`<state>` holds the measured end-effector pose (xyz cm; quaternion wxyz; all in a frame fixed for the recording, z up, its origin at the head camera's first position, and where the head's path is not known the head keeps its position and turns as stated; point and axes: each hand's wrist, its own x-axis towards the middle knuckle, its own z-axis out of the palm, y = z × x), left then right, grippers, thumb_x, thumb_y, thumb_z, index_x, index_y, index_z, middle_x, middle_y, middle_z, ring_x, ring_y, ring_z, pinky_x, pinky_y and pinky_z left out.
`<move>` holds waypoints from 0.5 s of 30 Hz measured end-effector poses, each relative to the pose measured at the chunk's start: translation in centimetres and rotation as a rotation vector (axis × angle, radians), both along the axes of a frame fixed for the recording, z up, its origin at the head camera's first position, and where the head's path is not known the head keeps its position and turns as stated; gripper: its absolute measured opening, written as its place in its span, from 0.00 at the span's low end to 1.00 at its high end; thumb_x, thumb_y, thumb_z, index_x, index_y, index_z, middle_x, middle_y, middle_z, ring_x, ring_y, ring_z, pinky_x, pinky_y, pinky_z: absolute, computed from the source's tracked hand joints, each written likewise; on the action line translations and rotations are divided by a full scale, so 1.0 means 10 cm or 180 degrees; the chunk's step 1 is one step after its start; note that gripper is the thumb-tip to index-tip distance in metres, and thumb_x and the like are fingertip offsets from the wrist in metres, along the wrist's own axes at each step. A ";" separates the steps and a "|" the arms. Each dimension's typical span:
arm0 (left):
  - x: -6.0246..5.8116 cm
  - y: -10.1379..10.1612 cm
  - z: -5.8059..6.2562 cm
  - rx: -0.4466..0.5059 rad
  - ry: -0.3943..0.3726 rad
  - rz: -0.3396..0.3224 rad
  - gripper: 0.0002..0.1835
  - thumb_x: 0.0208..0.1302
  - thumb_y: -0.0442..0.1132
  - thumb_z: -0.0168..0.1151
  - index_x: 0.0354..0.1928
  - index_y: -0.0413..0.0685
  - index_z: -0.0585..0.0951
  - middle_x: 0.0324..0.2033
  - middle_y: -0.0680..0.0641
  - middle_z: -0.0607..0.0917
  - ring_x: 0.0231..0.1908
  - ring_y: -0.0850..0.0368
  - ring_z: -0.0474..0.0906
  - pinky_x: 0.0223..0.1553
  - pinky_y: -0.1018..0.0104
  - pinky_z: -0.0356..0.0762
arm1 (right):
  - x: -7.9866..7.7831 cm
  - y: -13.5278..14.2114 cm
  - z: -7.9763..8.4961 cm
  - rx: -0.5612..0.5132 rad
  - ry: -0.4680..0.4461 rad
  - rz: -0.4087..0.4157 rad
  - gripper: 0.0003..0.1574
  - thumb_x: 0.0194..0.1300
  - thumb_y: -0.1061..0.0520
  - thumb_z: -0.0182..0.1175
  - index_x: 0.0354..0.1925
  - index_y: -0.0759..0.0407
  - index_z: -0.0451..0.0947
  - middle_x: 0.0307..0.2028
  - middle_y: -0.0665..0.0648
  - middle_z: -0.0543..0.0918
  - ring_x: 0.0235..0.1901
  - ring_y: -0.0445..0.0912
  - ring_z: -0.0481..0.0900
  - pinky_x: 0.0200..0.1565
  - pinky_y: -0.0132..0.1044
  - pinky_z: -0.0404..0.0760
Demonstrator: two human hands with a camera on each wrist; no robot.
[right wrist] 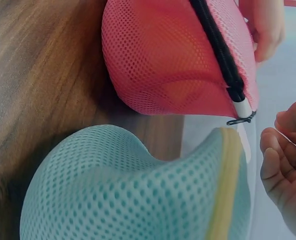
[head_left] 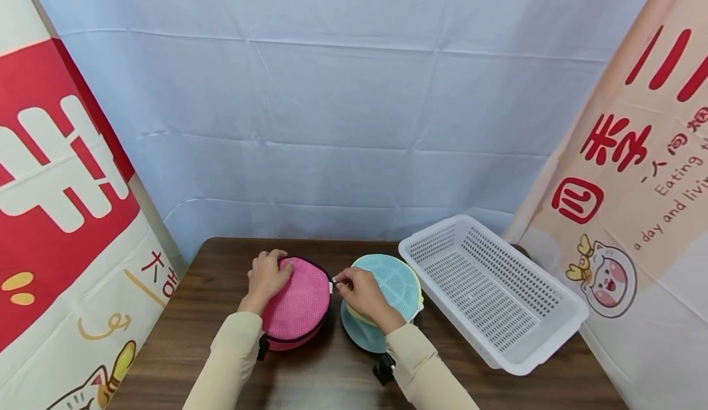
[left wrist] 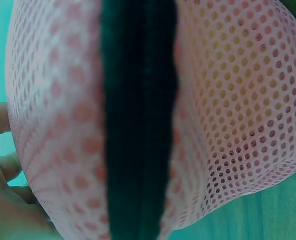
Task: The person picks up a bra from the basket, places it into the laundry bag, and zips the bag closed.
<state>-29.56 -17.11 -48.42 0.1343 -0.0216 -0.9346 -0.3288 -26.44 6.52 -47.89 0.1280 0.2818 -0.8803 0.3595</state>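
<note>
A round pink mesh laundry bag (head_left: pixel 298 302) with a black zipper lies on the table. My left hand (head_left: pixel 268 278) holds its far left edge, thumb on top and fingers down its side. Something yellowish shows through the mesh in the left wrist view. At the bag's right edge, the zipper's white end (right wrist: pixel 243 108) carries a small dark pull (right wrist: pixel 240 120). My right hand (right wrist: pixel 290 170) is just beside that pull, fingers loosely curled; a small gap shows in the right wrist view. Under my right forearm is a light blue mesh bag (head_left: pixel 395 278) with a yellow zipper.
Beneath the light blue bag lies a darker teal bag (head_left: pixel 362 331) with dark trim. A white perforated plastic basket (head_left: pixel 500 351) stands at the right of the brown wooden table (head_left: pixel 221 259). Behind the table hangs a pale blue cloth (head_left: pixel 332 102), with printed cloths at both sides.
</note>
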 end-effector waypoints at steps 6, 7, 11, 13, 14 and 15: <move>0.09 -0.02 0.01 -0.0042 0.0125 0.0069 0.23 0.57 0.47 0.61 0.51 0.41 0.77 0.48 0.36 0.72 0.50 0.37 0.64 0.42 0.42 0.60 | 0.06 0.07 0.06 0.0116 0.0197 -0.0039 0.04 0.57 0.65 0.61 0.34 0.62 0.81 0.27 0.51 0.78 0.25 0.42 0.74 0.29 0.33 0.74; 0.11 -0.02 0.00 -0.0063 0.0168 0.0081 0.23 0.57 0.47 0.61 0.51 0.41 0.77 0.48 0.36 0.72 0.50 0.38 0.64 0.42 0.42 0.60 | 0.07 0.09 0.07 0.0158 0.0229 -0.0053 0.05 0.57 0.65 0.61 0.34 0.62 0.81 0.28 0.52 0.78 0.25 0.42 0.74 0.29 0.34 0.74; 0.26 0.03 -0.02 -0.0177 0.0383 0.0111 0.23 0.56 0.48 0.62 0.50 0.40 0.78 0.45 0.36 0.73 0.48 0.39 0.65 0.41 0.44 0.61 | 0.17 0.22 0.08 0.0322 0.0391 -0.0111 0.07 0.56 0.64 0.62 0.36 0.62 0.81 0.31 0.53 0.79 0.27 0.43 0.76 0.30 0.36 0.75; 0.34 0.06 -0.03 -0.0243 0.0510 0.0088 0.23 0.55 0.47 0.63 0.48 0.39 0.78 0.43 0.36 0.74 0.46 0.38 0.65 0.41 0.44 0.61 | 0.21 0.28 0.08 0.0407 0.0504 -0.0146 0.08 0.56 0.63 0.62 0.38 0.63 0.80 0.33 0.54 0.80 0.29 0.44 0.77 0.31 0.38 0.76; 0.38 0.07 -0.03 -0.0290 0.0569 0.0075 0.23 0.55 0.47 0.64 0.48 0.39 0.78 0.43 0.36 0.74 0.46 0.38 0.66 0.41 0.44 0.61 | 0.23 0.32 0.09 0.0461 0.0583 -0.0165 0.09 0.57 0.63 0.62 0.38 0.62 0.80 0.34 0.54 0.80 0.31 0.45 0.78 0.32 0.39 0.77; 0.41 0.09 -0.03 -0.0344 0.0619 0.0061 0.22 0.55 0.47 0.64 0.48 0.38 0.79 0.42 0.36 0.74 0.46 0.38 0.66 0.40 0.44 0.62 | 0.25 0.35 0.09 0.0512 0.0649 -0.0182 0.09 0.57 0.62 0.62 0.39 0.62 0.80 0.35 0.54 0.80 0.32 0.46 0.78 0.33 0.39 0.77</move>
